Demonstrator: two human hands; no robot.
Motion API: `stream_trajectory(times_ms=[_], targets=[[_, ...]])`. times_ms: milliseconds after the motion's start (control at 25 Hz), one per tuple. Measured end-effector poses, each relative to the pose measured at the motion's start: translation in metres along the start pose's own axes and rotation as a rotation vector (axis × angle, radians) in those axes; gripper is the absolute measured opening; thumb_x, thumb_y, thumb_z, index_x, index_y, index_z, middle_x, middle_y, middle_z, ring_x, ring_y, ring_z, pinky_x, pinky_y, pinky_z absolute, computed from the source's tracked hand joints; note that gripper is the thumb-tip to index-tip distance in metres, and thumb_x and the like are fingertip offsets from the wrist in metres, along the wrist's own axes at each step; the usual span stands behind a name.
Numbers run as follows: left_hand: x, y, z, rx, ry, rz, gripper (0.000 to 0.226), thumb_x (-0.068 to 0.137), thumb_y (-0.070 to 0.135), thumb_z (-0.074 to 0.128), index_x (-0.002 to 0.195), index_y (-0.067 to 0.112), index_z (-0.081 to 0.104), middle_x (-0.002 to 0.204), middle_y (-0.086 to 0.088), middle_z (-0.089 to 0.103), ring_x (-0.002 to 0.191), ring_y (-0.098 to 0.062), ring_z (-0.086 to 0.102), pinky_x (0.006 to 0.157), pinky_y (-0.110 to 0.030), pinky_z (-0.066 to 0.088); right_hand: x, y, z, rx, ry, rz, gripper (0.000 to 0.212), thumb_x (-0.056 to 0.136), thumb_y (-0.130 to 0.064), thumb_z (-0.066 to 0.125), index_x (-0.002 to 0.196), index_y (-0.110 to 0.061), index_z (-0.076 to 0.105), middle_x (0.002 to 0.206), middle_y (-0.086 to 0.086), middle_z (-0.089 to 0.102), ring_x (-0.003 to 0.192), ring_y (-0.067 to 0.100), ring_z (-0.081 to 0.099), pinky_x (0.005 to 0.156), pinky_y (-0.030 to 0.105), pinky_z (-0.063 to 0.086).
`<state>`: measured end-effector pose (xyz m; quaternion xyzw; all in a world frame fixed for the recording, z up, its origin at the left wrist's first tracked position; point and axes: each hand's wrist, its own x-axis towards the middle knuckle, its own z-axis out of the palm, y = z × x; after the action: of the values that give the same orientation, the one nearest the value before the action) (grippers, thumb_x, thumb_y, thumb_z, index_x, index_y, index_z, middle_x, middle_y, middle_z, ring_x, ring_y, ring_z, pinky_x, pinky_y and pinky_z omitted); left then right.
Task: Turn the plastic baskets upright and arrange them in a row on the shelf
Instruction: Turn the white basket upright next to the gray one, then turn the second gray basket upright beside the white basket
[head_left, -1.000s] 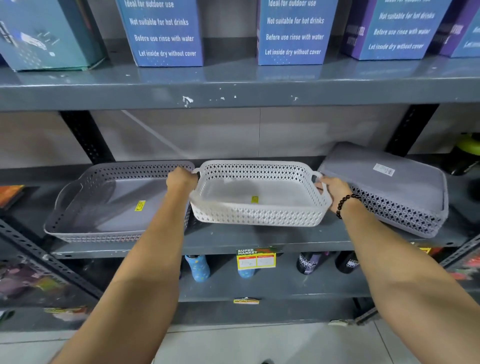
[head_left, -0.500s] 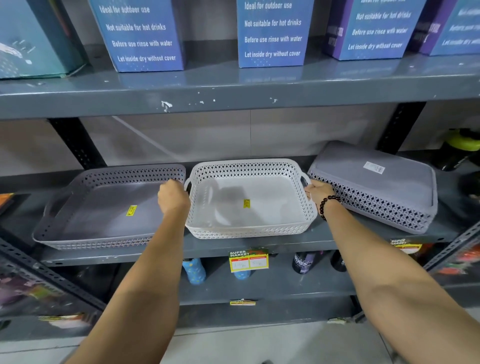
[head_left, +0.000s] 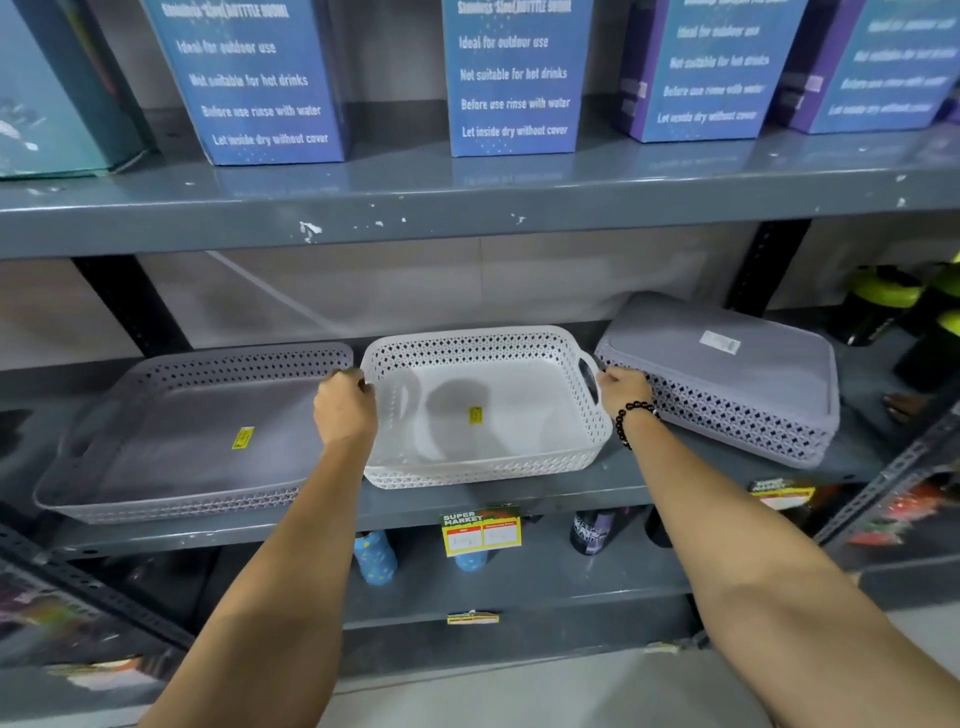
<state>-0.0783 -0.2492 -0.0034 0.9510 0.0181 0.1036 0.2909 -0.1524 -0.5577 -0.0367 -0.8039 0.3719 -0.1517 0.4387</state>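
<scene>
Three perforated plastic baskets sit on the grey middle shelf (head_left: 519, 501). The white basket (head_left: 488, 415) stands upright in the middle, flat on the shelf. My left hand (head_left: 344, 408) grips its left rim and my right hand (head_left: 623, 389), with a black bead bracelet, holds its right handle. A grey basket (head_left: 192, 436) stands upright to the left, touching the white one. Another grey basket (head_left: 727, 374) lies upside down at the right, bottom up with a white label.
Blue and purple bottle boxes (head_left: 514, 78) line the upper shelf (head_left: 467, 208). Black-and-green bottles (head_left: 893, 301) stand at the far right of the middle shelf. A price tag (head_left: 480, 530) hangs on the shelf edge, with bottles (head_left: 374, 556) on the shelf below.
The white basket has come down from a lifted, tilted hold and now rests flat on the shelf beside the left grey basket. Both hands stay on its sides.
</scene>
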Motion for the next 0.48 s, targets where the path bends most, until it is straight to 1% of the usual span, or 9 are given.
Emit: stream_trajectory(times_ms=[40,80,120,160,200,240,360,400,480], targets=[[-0.001,0.007,0.004,-0.02,-0.008,0.034,0.023,0.087,0.005,0.055,0.065,0.002,0.051,0.09,-0.03,0.066,0.086,-0.043,0.064,0.069,-0.042,0.051,-0.004,0.0,-0.006,0.014,0.033,-0.001,0.027,0.093,-0.012,0.046,0.082,0.004,0.066,0.08,0.014,0.056,0.08,0.022,0.051,0.073,0.029,0.043],[-0.003,0.017,0.007,-0.043,-0.022,0.056,0.018,0.089,0.008,0.055,0.072,0.001,0.056,0.094,-0.029,0.068,0.09,-0.042,0.065,0.073,-0.041,0.052,-0.009,-0.001,-0.013,0.027,0.058,-0.01,0.027,0.092,-0.011,0.046,0.082,0.0,0.068,0.08,0.014,0.058,0.079,0.023,0.052,0.074,0.03,0.045],[-0.004,0.027,0.014,-0.069,-0.039,0.08,0.016,0.09,0.011,0.055,0.088,-0.001,0.064,0.102,-0.028,0.069,0.096,-0.041,0.065,0.078,-0.04,0.052,-0.013,-0.003,-0.021,0.05,0.082,-0.021,0.027,0.092,-0.009,0.045,0.084,-0.002,0.07,0.083,0.017,0.062,0.082,0.027,0.056,0.077,0.031,0.047],[-0.007,0.041,0.022,-0.089,-0.066,0.107,0.024,0.092,0.014,0.055,0.106,-0.001,0.065,0.112,-0.026,0.068,0.102,-0.039,0.064,0.083,-0.038,0.051,-0.018,-0.002,-0.032,0.065,0.113,-0.024,0.028,0.093,-0.007,0.044,0.09,-0.002,0.071,0.091,0.018,0.068,0.089,0.03,0.061,0.082,0.031,0.049],[-0.009,0.055,0.03,-0.118,-0.1,0.124,0.032,0.093,0.017,0.055,0.119,0.0,0.062,0.119,-0.024,0.066,0.108,-0.038,0.063,0.088,-0.037,0.049,-0.021,-0.002,-0.042,0.068,0.136,-0.028,0.029,0.093,-0.005,0.043,0.097,-0.001,0.072,0.102,0.018,0.07,0.097,0.032,0.063,0.086,0.029,0.048],[-0.014,0.07,0.037,-0.158,-0.13,0.14,0.036,0.093,0.018,0.055,0.125,0.0,0.059,0.124,-0.023,0.064,0.111,-0.036,0.062,0.091,-0.037,0.048,-0.022,0.001,-0.053,0.057,0.161,-0.035,0.03,0.094,-0.003,0.042,0.102,0.0,0.071,0.109,0.017,0.07,0.103,0.032,0.062,0.088,0.026,0.047],[-0.028,0.12,0.064,-0.239,-0.16,0.222,0.036,0.093,0.021,0.057,0.122,0.0,0.061,0.121,-0.022,0.066,0.11,-0.035,0.063,0.092,-0.036,0.048,-0.018,0.013,-0.091,0.024,0.257,-0.031,0.03,0.093,0.0,0.041,0.103,0.002,0.069,0.113,0.02,0.068,0.107,0.034,0.061,0.091,0.028,0.047],[-0.033,0.138,0.071,-0.255,-0.17,0.253,0.036,0.092,0.021,0.058,0.121,0.0,0.061,0.12,-0.021,0.067,0.11,-0.035,0.063,0.094,-0.035,0.047,-0.012,0.021,-0.103,0.019,0.291,-0.021,0.03,0.092,0.001,0.04,0.099,0.001,0.07,0.11,0.022,0.068,0.104,0.035,0.062,0.09,0.029,0.047],[-0.039,0.175,0.09,-0.292,-0.214,0.308,0.035,0.092,0.021,0.058,0.119,0.0,0.063,0.119,-0.022,0.067,0.111,-0.035,0.063,0.095,-0.035,0.047,0.003,0.036,-0.128,-0.027,0.345,0.006,0.03,0.092,0.0,0.039,0.082,-0.005,0.067,0.093,0.026,0.062,0.087,0.035,0.057,0.079,0.029,0.045]])
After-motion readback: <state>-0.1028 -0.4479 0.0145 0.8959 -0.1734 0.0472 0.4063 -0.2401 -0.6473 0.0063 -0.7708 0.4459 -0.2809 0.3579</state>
